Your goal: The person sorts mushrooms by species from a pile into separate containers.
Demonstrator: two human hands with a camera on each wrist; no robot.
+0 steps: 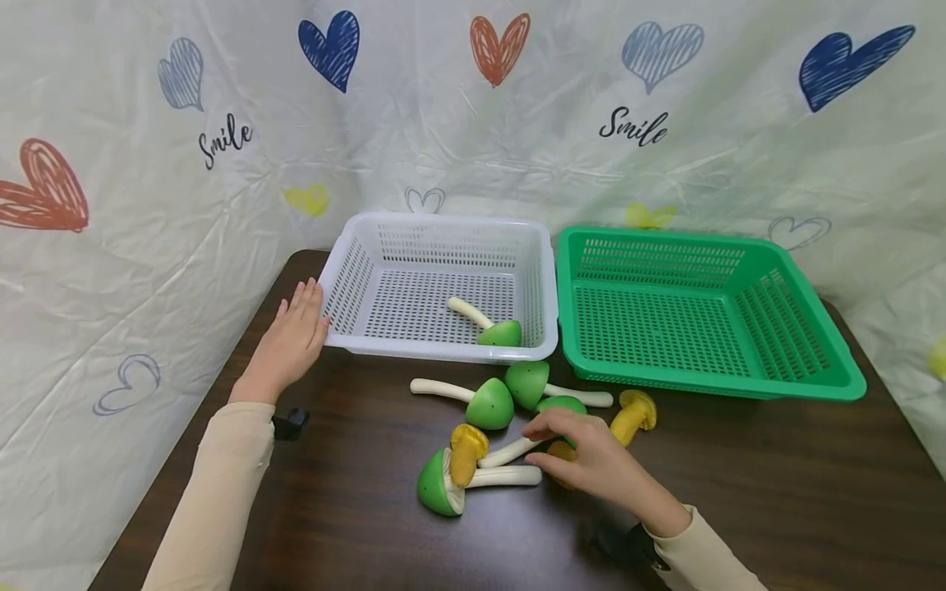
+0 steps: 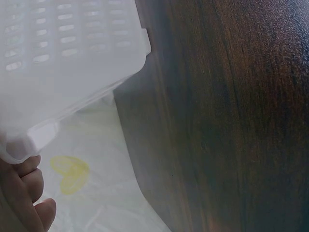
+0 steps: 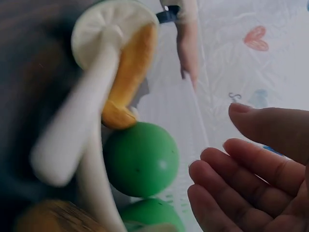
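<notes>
My left hand [image 1: 291,341] rests against the left rim of the white basket [image 1: 443,351], fingers mostly straight. In the left wrist view, its fingertips [image 2: 46,212] show beside the rim. My right hand [image 1: 591,460] hovers over a group of toy mushrooms, its fingers loosely bent around nothing. Near it lie a green-capped mushroom [image 1: 491,405], another green-capped mushroom [image 1: 441,484] with a yellow mushroom [image 1: 467,455] on it, and a second yellow mushroom [image 1: 634,414]. The hand partly hides a third yellow mushroom [image 1: 560,451]. One green-capped mushroom [image 1: 501,333] lies inside the white basket.
A green basket [image 1: 709,379] stands right of the white one, with no mushrooms visible inside. Both sit toward the back of the dark wooden table [image 1: 355,509]. Behind hangs a white cloth [image 1: 458,148] printed with hearts. More green-capped mushrooms [image 1: 527,384] lie just before the baskets.
</notes>
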